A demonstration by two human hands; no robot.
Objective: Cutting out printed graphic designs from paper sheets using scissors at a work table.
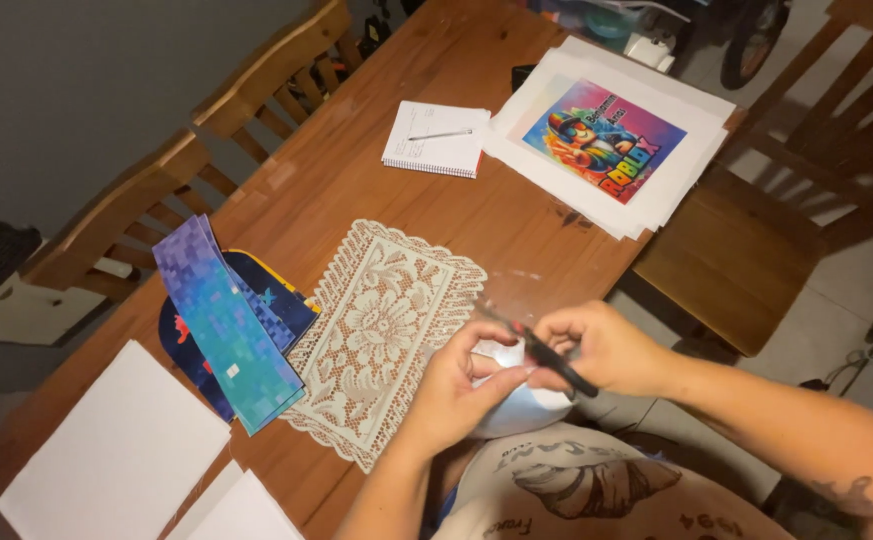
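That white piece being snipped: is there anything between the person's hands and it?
Nothing visible. The left hand grips the white piece directly, and the right hand holds dark scissors right against it. The lace mat lies beside them on the table, not in between.

A long wooden table fills the middle. Two wooden chairs stand on its left side near a grey wall (plain, in shadow). A third chair is right, on a pale floor.
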